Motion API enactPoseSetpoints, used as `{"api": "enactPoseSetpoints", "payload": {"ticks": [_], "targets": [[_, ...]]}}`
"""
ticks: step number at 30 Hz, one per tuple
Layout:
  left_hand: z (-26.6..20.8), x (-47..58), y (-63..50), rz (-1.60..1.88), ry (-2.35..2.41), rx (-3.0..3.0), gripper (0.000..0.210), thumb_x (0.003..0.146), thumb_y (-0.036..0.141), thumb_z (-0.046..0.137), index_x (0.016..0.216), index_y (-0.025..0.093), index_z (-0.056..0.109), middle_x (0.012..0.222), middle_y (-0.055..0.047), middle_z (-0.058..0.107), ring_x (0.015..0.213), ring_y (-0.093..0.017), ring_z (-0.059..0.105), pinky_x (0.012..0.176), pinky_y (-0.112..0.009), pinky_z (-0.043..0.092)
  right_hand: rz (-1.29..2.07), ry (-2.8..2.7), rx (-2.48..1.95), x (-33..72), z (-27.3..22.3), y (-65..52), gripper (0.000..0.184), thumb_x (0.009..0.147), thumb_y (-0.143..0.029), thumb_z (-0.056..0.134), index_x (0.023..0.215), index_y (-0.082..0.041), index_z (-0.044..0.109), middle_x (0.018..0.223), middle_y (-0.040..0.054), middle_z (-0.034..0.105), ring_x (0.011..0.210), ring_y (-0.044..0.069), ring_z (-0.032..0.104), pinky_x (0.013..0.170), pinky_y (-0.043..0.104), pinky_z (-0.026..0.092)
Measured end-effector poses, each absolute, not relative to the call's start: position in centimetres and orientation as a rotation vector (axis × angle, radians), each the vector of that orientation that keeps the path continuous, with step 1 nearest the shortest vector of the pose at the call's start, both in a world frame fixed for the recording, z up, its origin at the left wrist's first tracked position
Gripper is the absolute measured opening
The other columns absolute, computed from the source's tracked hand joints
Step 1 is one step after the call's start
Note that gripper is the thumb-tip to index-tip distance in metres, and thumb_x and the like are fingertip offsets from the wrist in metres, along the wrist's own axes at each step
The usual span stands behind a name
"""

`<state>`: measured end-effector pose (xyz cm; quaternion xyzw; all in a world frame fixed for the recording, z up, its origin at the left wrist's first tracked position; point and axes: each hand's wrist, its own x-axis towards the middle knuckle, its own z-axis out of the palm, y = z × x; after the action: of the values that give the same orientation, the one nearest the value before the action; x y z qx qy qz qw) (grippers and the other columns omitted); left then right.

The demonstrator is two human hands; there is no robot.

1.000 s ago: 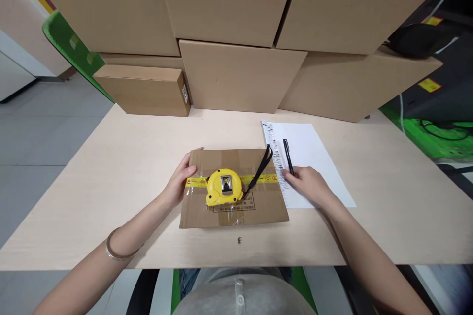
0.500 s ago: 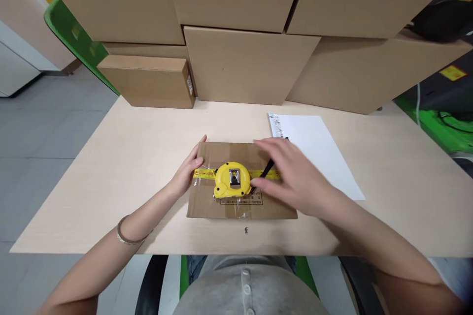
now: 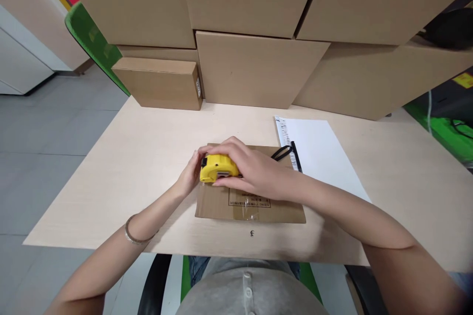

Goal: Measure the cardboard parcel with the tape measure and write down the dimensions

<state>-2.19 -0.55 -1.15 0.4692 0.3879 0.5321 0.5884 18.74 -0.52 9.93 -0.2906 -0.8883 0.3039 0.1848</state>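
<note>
My right hand [image 3: 251, 167] is wrapped over a yellow tape measure [image 3: 219, 167], fingers on its far side and thumb on its near side. The tape measure sits tilted over the left part of a flat cardboard box [image 3: 218, 204], and no drawn-out blade shows. At the box's left edge, my left hand [image 3: 189, 174] is closed against the tape measure's left end; its fingers are partly hidden. A black strap loop [image 3: 281, 152] sticks out beyond my right hand. Beside it a thin black stick, perhaps a pen [image 3: 296, 156], passes behind my right wrist.
White paper [image 3: 321, 150] with a printed left edge lies right of the box. A smaller carton [image 3: 162, 83] and several large cartons [image 3: 254, 69] stand along the back of the pale table [image 3: 121, 167]. A small dark mark [image 3: 252, 233] shows near the front edge.
My right hand has moved left and closed over the tape measure, which has slid left to my left hand. The yellow blade that stretched across the box is out of sight.
</note>
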Motion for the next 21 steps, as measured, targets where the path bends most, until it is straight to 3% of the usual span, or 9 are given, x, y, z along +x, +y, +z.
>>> {"api": "enactPoseSetpoints", "payload": {"ticks": [3,6,9,11,14,18,21], "targets": [[-1.7,-2.3,-0.5,1.232,0.916,1.042,0.069,0.088,0.081,0.057,0.103,0.017,0.077,0.103,-0.008,0.079,0.103,-0.029,0.072,0.094,-0.04,0.058,0.66,-2.678,-0.96,16.8,10.7,-1.0,0.047,0.102,-0.034,0.062,0.148,-0.028,0.051,0.153,0.0094,0.057,0.109,0.033,0.074,0.085,0.05,0.063],[-2.7,-3.2,-0.3,1.216,0.857,1.19,0.068,0.093,0.079,0.051,0.114,0.018,0.074,0.115,-0.01,0.076,0.113,-0.03,0.069,0.101,-0.042,0.055,0.606,-2.727,-1.033,16.8,10.8,-1.5,0.048,0.103,-0.035,0.061,0.15,-0.027,0.05,0.15,0.0084,0.063,0.094,0.033,0.078,0.075,0.049,0.062],[-3.3,-4.4,0.2,1.159,0.771,1.458,0.062,0.093,0.072,0.059,0.131,0.024,0.068,0.137,-0.011,0.067,0.134,-0.033,0.057,0.117,-0.048,0.042,0.679,-2.656,-1.127,19.1,10.6,-1.6,0.05,0.102,-0.038,0.063,0.148,-0.026,0.049,0.124,0.0077,0.077,0.092,0.032,0.078,0.075,0.045,0.06],[-3.4,-5.0,0.4,1.098,0.765,1.591,0.058,0.093,0.064,0.064,0.138,0.027,0.063,0.143,-0.01,0.062,0.139,-0.034,0.051,0.12,-0.05,0.037,0.761,-2.583,-1.166,22.1,10.4,-1.7,0.045,0.1,-0.039,0.065,0.142,-0.027,0.053,0.122,0.0063,0.077,0.099,0.03,0.076,0.081,0.042,0.058],[-3.4,-5.3,0.7,1.068,0.746,1.662,0.053,0.097,0.06,0.062,0.141,0.031,0.06,0.143,-0.01,0.06,0.137,-0.034,0.052,0.117,-0.052,0.04,0.908,-2.495,-1.246,28.0,10.4,-1.8,0.036,0.099,-0.043,0.066,0.132,-0.031,0.059,0.128,0.0042,0.073,0.105,0.026,0.073,0.087,0.037,0.055],[-3.3,-5.3,0.9,1.065,0.721,1.695,0.051,0.098,0.057,0.061,0.142,0.033,0.06,0.144,-0.011,0.06,0.135,-0.035,0.053,0.113,-0.054,0.044,0.907,-2.392,-1.501,35.6,10.2,-2.3,0.04,0.096,-0.055,0.067,0.129,-0.034,0.061,0.111,0.0031,0.074,0.089,0.025,0.069,0.077,0.036,0.052],[-3.2,-5.2,0.9,1.073,0.709,1.708,0.049,0.098,0.055,0.062,0.141,0.033,0.061,0.144,-0.012,0.061,0.136,-0.036,0.053,0.113,-0.056,0.045,0.896,-2.327,-1.593,38.2,9.4,-2.6,0.04,0.095,-0.057,0.067,0.127,-0.034,0.061,0.109,0.0032,0.073,0.089,0.026,0.067,0.076,0.036,0.051]]}}
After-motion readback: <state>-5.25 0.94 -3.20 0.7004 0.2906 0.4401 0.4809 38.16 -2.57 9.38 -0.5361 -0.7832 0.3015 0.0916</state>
